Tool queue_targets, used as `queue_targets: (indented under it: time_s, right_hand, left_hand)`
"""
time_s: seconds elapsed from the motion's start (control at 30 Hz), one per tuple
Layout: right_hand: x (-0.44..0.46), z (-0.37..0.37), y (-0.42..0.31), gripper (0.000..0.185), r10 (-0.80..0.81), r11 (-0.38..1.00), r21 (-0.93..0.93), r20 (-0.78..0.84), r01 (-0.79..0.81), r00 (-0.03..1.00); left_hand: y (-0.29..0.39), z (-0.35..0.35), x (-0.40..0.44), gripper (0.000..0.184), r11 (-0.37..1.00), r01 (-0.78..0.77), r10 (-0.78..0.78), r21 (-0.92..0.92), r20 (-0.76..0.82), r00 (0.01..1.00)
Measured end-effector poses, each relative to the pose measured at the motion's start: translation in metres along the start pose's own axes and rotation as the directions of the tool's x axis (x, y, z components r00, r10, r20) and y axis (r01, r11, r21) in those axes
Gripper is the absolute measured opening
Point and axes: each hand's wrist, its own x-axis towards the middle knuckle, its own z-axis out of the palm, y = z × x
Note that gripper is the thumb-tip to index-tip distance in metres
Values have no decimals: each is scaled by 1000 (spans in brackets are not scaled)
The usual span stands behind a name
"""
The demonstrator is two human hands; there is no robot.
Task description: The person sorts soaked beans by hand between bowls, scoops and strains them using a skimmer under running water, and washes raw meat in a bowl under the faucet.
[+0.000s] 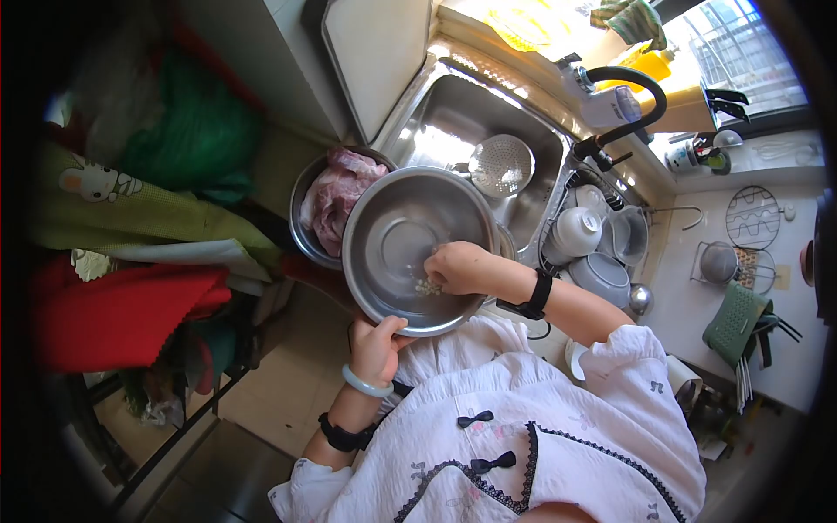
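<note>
My left hand [375, 349] grips the near rim of a large metal bowl [392, 235], its thumb over the edge. Inside the bowl, my right hand [458, 268] is closed, with fingers pressed together above some small pale green bits [427, 286]. Whatever its fingers hold is hidden. Behind and to the left, a second metal bowl [301, 228] holds raw pink meat [338, 196]; the large bowl overlaps its right side.
A steel sink [445, 109] with a perforated ladle [501, 166] lies beyond the bowls. Right of it are a black faucet [649, 87] and a rack of white bowls [577, 230]. Red cloth [131, 309] hangs at left.
</note>
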Motion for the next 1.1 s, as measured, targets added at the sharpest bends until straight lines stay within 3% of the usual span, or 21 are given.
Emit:
queue_targets:
  time_s: [0.17, 0.33, 0.43, 0.63, 0.97, 1.03, 1.1]
  right_hand:
    - [-3, -14, -2, 6, 23, 999, 38, 45, -25, 999]
    - [-20, -40, 2, 10, -46, 958, 276, -109, 75, 993]
    - [-33, -55, 2, 11, -52, 946, 307, -162, 100, 985]
    - [-62, -80, -2, 13, 43, 897, 437, -239, 68, 970]
    - [-98, -68, 14, 12, 78, 956, 289, -90, -49, 993]
    - [-97, -68, 12, 14, 109, 986, 136, -90, -96, 990]
    - [-86, -75, 4, 15, 95, 979, 189, -114, -72, 989]
  left_hand:
    - [-2, -2, 2, 43, 1000, 14, -14, 1, 25, 1000]
    - [-3, -3, 2, 43, 1000, -5, 4, 14, 26, 1000]
    - [-1, -3, 3, 43, 1000, -14, 14, 3, 39, 999]
    - [0, -2, 1, 41, 999, -35, 34, 7, 37, 999]
    - [3, -7, 4, 44, 997, -71, 70, 13, 16, 997]
    - [4, -7, 4, 45, 997, -71, 71, 15, 10, 997]
    - [4, -8, 3, 45, 997, -67, 67, 23, 7, 998]
